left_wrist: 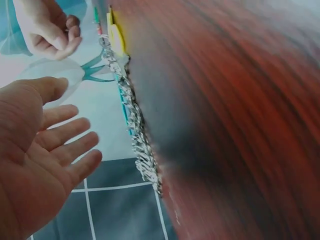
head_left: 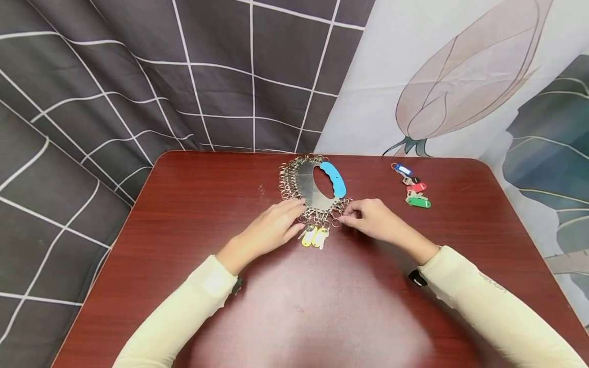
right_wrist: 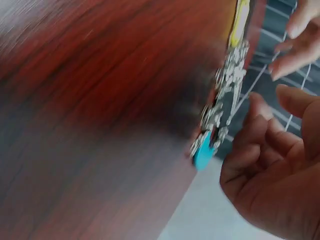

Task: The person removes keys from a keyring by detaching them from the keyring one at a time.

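Note:
A metal key holder plate (head_left: 313, 189) with a blue handle (head_left: 334, 180) lies on the table, its curved edge lined with many clasps and rings. Two yellow key tags (head_left: 315, 237) with keys hang at the near side. Beside the plate's lower left edge is my left hand (head_left: 275, 225), its fingers spread and thumb apart in the left wrist view. My right hand (head_left: 370, 219) is at the rings on the lower right, fingers loosely bent. In the right wrist view its thumb stands away from the fingers, with nothing visible between them. Whether it touches a ring is unclear.
At the back right of the reddish-brown table (head_left: 221, 179) lie keys with a blue tag (head_left: 403, 169), a red tag (head_left: 417, 187) and a green tag (head_left: 419, 203). A dark checked curtain (head_left: 221, 92) and a white patterned curtain (head_left: 368, 102) hang behind the table.

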A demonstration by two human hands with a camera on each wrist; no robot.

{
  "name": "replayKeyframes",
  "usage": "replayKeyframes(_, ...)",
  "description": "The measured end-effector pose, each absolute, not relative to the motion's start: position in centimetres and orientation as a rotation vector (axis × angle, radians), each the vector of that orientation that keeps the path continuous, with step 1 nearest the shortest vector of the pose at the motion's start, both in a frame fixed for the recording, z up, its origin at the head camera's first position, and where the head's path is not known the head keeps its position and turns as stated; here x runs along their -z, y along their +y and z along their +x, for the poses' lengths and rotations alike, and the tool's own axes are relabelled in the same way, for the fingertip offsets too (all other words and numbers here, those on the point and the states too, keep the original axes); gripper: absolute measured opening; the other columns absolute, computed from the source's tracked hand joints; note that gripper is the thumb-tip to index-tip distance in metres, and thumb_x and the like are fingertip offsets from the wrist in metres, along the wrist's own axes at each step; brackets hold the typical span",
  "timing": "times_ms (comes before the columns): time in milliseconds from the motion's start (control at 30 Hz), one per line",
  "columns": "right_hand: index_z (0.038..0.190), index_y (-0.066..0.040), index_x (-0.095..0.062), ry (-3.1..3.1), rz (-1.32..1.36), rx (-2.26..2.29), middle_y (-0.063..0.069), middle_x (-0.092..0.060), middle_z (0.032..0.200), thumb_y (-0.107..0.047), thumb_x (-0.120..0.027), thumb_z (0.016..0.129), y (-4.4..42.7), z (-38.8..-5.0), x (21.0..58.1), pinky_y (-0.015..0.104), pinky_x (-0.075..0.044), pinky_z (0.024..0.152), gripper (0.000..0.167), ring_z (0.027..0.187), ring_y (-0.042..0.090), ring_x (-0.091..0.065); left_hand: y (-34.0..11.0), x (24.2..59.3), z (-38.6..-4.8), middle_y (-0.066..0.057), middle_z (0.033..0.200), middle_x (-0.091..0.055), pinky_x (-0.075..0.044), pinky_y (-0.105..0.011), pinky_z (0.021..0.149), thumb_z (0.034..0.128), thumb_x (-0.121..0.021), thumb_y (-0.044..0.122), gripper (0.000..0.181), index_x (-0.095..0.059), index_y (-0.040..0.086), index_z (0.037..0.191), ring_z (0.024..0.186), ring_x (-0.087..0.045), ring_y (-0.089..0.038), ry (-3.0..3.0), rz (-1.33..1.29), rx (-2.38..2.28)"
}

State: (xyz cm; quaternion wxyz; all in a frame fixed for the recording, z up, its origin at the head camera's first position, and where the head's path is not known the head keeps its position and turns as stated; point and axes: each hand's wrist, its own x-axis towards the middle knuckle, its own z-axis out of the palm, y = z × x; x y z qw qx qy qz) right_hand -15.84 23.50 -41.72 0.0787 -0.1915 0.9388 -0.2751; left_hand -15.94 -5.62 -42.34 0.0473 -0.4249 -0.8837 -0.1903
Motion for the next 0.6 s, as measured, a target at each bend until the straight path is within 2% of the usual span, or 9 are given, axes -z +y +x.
replayKeyframes(167,0.072,-0.019,-0.067,2.868,-0.556,0.682,-0.01,-0.056,0.06,-0.034,-0.076,0.092,21.5,-15.5,42.1,0.027,-0.043,0.058,0.026,0.059,0.009,-0.05,-4.9,42.2,-16.1,-0.016,0.132,-0.067,-0.049,-0.044,0.109,0.0965,-0.072,0.016,0.036,-0.067,-0.001,0.128,0.124,-0.062,-0.033,-2.697,-1.275,0.574)
replayKeyframes(400,0.069,-0.023,-0.062,2.911,-0.429,0.486,-0.008,-0.057,0.06,-0.043,-0.076,0.09,19.2,-15.0,42.4,0.033,-0.044,0.051,0.032,0.058,0.014,-0.055,-4.1,42.0,-16.0,-0.01,0.121,-0.07,-0.051,-0.042,0.1,0.0954,-0.073,0.017,0.029,-0.07,0.003,0.121,0.112,-0.061,-0.028,-2.776,-1.204,0.581)
replayKeyframes(500,0.069,-0.023,-0.061,2.901,-0.398,0.451,-0.006,-0.058,0.062,-0.041,-0.075,0.091,18.8,-14.9,42.5,0.035,-0.044,0.05,0.032,0.059,0.016,-0.056,-3.7,42.1,-16.0,-0.008,0.115,-0.069,-0.051,-0.041,0.095,0.0949,-0.074,0.019,0.027,-0.071,0.005,0.117,0.107,-0.06,-0.027,-2.798,-1.188,0.581)
replayKeyframes(600,0.066,-0.023,-0.059,2.903,-0.396,0.462,-0.006,-0.057,0.063,-0.031,-0.073,0.091,18.6,-14.9,42.6,0.034,-0.043,0.05,0.029,0.059,0.015,-0.055,-3.5,42.3,-15.9,-0.006,0.109,-0.068,-0.051,-0.04,0.091,0.095,-0.074,0.021,0.022,-0.072,0.006,0.112,0.102,-0.059,-0.026,-2.812,-1.179,0.586)
